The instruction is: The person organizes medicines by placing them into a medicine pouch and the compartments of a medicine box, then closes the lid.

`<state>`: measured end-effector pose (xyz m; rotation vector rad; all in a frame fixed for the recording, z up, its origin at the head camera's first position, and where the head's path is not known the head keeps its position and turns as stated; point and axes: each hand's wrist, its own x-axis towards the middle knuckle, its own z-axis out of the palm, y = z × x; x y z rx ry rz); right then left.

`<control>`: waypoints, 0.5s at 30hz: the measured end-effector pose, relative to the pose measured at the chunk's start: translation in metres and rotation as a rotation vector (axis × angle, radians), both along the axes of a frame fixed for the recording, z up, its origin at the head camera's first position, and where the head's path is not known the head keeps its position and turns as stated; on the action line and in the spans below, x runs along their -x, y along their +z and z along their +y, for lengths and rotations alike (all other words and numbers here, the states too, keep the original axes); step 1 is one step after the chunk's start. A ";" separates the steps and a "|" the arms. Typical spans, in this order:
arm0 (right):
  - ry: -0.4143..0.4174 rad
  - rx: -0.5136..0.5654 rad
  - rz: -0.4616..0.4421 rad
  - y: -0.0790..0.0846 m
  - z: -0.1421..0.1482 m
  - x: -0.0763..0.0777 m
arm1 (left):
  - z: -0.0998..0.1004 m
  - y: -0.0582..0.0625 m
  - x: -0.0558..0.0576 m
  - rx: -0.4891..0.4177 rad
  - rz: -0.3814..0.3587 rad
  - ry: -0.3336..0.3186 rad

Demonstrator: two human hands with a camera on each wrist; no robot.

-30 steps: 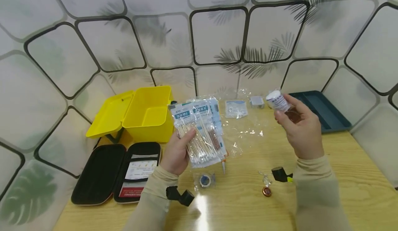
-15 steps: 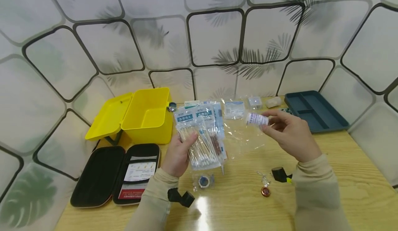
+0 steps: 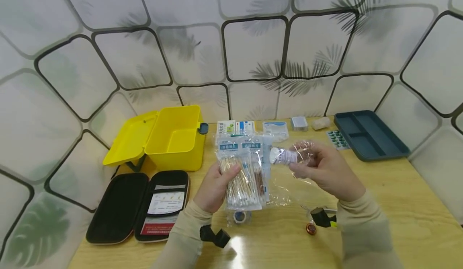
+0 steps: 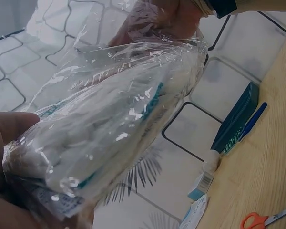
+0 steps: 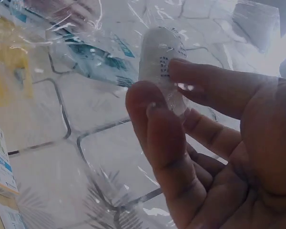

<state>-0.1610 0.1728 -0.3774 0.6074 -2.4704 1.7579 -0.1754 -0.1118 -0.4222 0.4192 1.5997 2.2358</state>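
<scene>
My left hand [image 3: 218, 186] grips a clear bag of cotton swabs [image 3: 242, 182], thumb across its front. Blue-and-white printed packets [image 3: 249, 145] stick up behind the swabs in the same grip. Just right of them, my right hand [image 3: 327, 170] pinches a small white roll with purple print [image 3: 283, 156], held sideways with its white end toward the packets. In the right wrist view thumb and fingers close on the roll's lower part. Loose clear plastic film [image 5: 100, 109] spreads behind the roll and around that hand.
A yellow box [image 3: 175, 138] with its lid open stands back left, a black zip case [image 3: 117, 210] lying open before it. Small boxes [image 3: 226, 127] line the back, with a blister pack [image 3: 338, 139] and blue-grey tray [image 3: 374, 136] at right. Orange-handled scissors [image 4: 258, 222] lie on the table.
My right hand has moved left and down, bringing the white roll beside the packets and turning it sideways. My left hand has shifted slightly right, still holding the swabs and packets.
</scene>
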 end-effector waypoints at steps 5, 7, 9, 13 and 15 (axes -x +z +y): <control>-0.069 -0.092 0.054 -0.005 -0.006 0.000 | 0.003 -0.002 0.000 -0.008 -0.027 -0.026; -0.095 -0.158 0.138 -0.006 -0.007 0.000 | 0.005 -0.004 0.000 -0.020 -0.049 -0.032; -0.108 -0.222 0.214 -0.007 -0.009 -0.001 | 0.008 -0.007 -0.001 -0.028 -0.084 -0.035; -0.036 -0.206 0.199 -0.008 -0.012 0.002 | 0.011 -0.018 -0.006 -0.012 -0.167 -0.041; 0.010 -0.172 0.145 -0.010 -0.014 0.003 | 0.012 -0.024 -0.009 0.003 -0.197 -0.039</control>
